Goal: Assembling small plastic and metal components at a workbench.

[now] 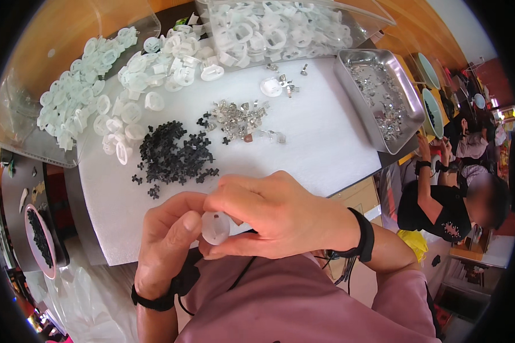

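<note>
Close to my body, both hands hold a small round translucent white plastic part [216, 230] with a small dark spot near its top. My left hand [169, 237] grips its left side with the thumb. From the right, my right hand [280, 211] closes on the same part, fingers over the far side and thumb at the near side. Whatever lies behind the fingers is hidden. Just beyond my hands sits a pile of small black cross-shaped pieces [174, 153], and past it a heap of small shiny metal pieces [238, 119].
Loose white plastic parts [133, 114] lie at the far left of the white mat [320, 131]. A clear bin [377, 23] of white parts stands at the back. At right is a metal tray [340, 63] with metal bits. Another person [435, 200] works farther right.
</note>
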Tool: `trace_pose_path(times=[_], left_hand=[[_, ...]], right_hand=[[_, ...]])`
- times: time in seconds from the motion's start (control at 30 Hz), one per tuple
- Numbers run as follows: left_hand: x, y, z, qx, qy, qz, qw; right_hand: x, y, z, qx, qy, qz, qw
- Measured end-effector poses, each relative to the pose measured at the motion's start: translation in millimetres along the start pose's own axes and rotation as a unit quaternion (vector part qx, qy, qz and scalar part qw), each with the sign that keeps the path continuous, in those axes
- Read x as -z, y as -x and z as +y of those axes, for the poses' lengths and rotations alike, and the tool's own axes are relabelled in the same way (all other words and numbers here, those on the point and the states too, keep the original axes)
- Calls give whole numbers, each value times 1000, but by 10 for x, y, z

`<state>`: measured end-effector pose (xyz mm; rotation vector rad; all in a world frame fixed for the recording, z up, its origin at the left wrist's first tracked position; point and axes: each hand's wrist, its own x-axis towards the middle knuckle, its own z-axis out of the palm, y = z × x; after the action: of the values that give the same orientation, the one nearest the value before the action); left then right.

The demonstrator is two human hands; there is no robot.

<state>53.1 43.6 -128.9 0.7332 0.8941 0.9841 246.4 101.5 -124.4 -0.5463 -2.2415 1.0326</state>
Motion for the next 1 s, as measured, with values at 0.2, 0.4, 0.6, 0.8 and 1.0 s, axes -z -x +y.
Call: trace_pose_path(times=[0.2,0.4,0.6,0.8,1.0], left_hand=[[-74,-48,20,1,-32,5,999],[0,-22,-44,-8,-34,37,999],[-4,-29,-114,-1,-74,53,996],[-1,-29,-148,-11,-80,61,995],[-9,-40,-156,-14,-84,65,994]], right_hand=[[-19,23,-51,-24,117,64,991],[350,222,-9,-87,139,29,986],[695,279,227,-206,254,-14,945],[638,200,259,-218,325,-50,919],[649,219,302,-225,352,-61,907]])
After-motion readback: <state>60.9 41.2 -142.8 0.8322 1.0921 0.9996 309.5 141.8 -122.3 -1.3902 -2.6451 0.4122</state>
